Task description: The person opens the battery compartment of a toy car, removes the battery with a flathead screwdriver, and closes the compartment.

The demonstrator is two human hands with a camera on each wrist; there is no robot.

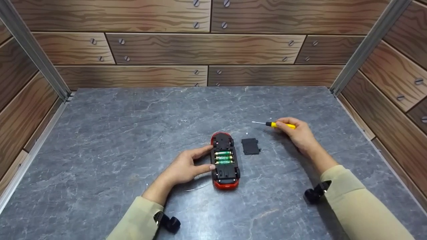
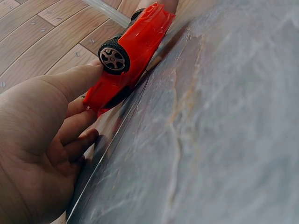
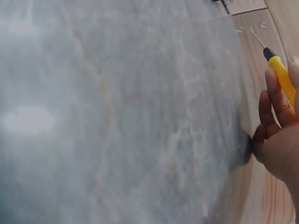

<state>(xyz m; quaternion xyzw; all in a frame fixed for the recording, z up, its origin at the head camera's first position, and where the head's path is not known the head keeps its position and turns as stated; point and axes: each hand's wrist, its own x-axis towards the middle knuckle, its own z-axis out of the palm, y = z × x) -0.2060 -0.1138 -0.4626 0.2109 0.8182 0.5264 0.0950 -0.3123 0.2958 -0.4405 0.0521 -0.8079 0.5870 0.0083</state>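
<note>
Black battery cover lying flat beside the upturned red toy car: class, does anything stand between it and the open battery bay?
Nothing visible does: only bare grey table separates the black battery cover from the red toy car.

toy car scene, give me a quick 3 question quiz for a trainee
1. True or false: the red toy car lies upside down with its battery bay open.
2. What does the right hand hold? A) the black cover B) a yellow-handled screwdriver C) a battery
3. Fill in: the black battery cover lies on the table, apart from the car, on the car's ____ side as the head view shows it.

Key
1. True; green batteries show in the bay, and the left hand steadies the car.
2. B, the screwdriver.
3. Right.
</note>
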